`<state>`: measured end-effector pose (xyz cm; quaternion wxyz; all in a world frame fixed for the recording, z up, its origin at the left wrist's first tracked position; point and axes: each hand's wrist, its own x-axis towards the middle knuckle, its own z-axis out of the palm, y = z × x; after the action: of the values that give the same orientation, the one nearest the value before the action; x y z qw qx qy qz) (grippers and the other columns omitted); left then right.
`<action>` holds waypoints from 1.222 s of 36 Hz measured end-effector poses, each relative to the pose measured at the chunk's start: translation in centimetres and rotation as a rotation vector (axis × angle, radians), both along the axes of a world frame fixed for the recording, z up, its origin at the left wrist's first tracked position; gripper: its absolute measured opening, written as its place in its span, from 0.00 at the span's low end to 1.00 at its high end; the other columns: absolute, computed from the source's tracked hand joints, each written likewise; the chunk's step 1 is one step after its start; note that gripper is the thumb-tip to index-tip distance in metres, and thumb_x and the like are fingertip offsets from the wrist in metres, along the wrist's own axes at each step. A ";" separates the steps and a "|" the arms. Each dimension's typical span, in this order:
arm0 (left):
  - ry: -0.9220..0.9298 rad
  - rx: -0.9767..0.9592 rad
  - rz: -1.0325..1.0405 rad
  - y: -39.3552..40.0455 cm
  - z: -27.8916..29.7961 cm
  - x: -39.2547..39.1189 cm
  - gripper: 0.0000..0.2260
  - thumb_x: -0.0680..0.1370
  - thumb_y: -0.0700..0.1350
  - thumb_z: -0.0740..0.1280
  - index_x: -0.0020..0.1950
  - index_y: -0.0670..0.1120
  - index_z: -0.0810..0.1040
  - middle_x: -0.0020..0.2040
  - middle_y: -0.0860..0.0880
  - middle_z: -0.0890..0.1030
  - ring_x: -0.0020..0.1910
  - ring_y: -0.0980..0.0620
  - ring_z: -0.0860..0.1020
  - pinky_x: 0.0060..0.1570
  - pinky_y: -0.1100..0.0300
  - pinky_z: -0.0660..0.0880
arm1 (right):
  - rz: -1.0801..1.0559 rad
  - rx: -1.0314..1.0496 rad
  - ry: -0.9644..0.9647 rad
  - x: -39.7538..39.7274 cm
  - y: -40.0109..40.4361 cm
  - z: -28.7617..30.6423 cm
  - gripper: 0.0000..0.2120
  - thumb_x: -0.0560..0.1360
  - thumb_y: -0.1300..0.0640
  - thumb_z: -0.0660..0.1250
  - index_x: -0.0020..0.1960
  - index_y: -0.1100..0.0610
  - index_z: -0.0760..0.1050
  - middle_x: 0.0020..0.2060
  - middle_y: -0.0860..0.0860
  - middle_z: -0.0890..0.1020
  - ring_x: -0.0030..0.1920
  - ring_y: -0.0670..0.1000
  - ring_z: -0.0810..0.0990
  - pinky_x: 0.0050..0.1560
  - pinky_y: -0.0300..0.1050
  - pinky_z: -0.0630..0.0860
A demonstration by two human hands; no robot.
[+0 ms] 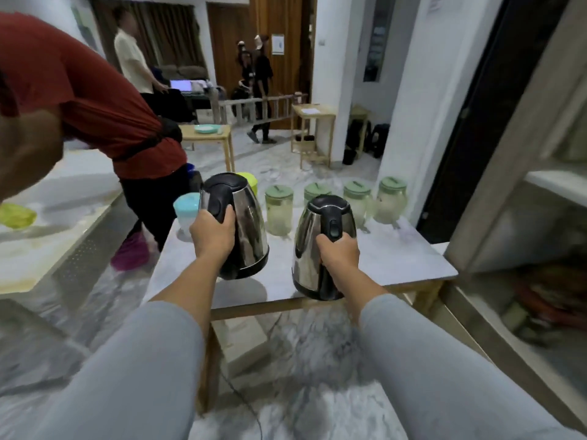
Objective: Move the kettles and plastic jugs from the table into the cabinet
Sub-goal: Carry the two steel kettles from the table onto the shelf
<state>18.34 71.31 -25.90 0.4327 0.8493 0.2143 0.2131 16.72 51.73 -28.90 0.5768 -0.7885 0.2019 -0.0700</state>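
1. Blue-lidded clear plastic jug (185,214): stands at the far left edge of the pale marble-topped surface (403,258).
2. Left hand (212,236): fingers wrapped round the black handle of the left stainless-steel electric kettle (243,227), which is tilted and lifted above the surface.
3. Green-lidded plastic jug (249,181): partly hidden behind that kettle.
4. Right hand (338,254): fingers wrapped round the handle of the right stainless-steel electric kettle (320,249), near the front edge; contact with the surface cannot be told.
5. Four green-lidded glass jars (336,203): in a row along the far side.
6. Open cabinet (514,173): just right of the surface.
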 end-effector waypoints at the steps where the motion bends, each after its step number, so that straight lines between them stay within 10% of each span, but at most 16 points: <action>1: -0.005 0.007 -0.029 -0.6 0.2 -0.7 0.22 0.80 0.54 0.61 0.60 0.35 0.71 0.60 0.34 0.76 0.61 0.36 0.72 0.57 0.49 0.70 | -0.037 -0.002 0.001 -1.4 -0.5 0.3 0.06 0.66 0.48 0.63 0.40 0.49 0.73 0.41 0.52 0.80 0.46 0.58 0.80 0.53 0.53 0.79; 13: -0.065 -0.002 -0.415 -11.9 2.7 -6.6 0.21 0.79 0.55 0.62 0.55 0.35 0.75 0.52 0.36 0.79 0.52 0.39 0.77 0.42 0.55 0.66 | -0.431 -0.021 -0.061 -14.1 -10.0 2.9 0.09 0.60 0.45 0.62 0.34 0.50 0.71 0.37 0.52 0.80 0.44 0.60 0.82 0.50 0.55 0.81; 26: -0.191 -0.017 -0.863 -28.7 6.5 -15.9 0.21 0.77 0.56 0.62 0.52 0.38 0.78 0.48 0.40 0.81 0.50 0.40 0.78 0.46 0.54 0.71 | -0.891 -0.198 -0.154 -28.6 -20.6 8.8 0.17 0.68 0.51 0.65 0.49 0.62 0.79 0.45 0.58 0.83 0.48 0.59 0.81 0.45 0.44 0.76; 44: -0.350 -0.148 -1.291 -47.3 12.4 -36.6 0.22 0.78 0.57 0.62 0.57 0.38 0.75 0.53 0.40 0.79 0.55 0.41 0.76 0.46 0.57 0.67 | -1.213 -0.490 -0.303 -50.9 -31.8 16.6 0.13 0.71 0.54 0.66 0.31 0.53 0.66 0.29 0.48 0.71 0.36 0.52 0.73 0.30 0.39 0.66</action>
<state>-18.27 24.01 -13.51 0.5590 0.7281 -0.3956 0.0310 -34.18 19.96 -12.28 0.2615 -0.6250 0.5045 -0.5353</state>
